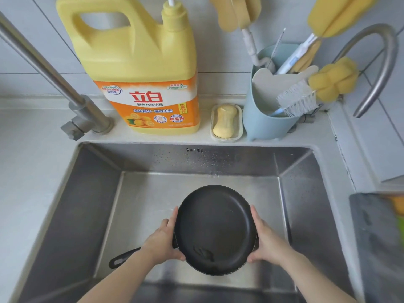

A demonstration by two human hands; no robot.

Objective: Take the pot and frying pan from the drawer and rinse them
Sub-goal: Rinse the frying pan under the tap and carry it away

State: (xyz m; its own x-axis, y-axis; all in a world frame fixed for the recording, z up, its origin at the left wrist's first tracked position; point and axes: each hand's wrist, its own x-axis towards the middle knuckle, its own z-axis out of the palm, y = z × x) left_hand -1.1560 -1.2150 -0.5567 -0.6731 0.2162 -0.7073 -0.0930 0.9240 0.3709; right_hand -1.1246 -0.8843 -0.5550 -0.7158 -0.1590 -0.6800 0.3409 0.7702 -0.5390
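Note:
A black frying pan (215, 228) is held over the steel sink (91, 193), its inside facing up toward me, with a little water pooled near its lower rim. My left hand (162, 240) grips the pan's left rim and my right hand (265, 241) grips the right rim. The pan's black handle (123, 258) sticks out to the lower left behind my left wrist. No pot is in view.
A steel tap (85, 115) stands at the sink's back left. Behind the sink are a yellow detergent jug (140, 68), a soap bar in a dish (226, 122) and a blue holder with brushes and sponges (269, 114). A second curved spout (380, 66) arches at the right.

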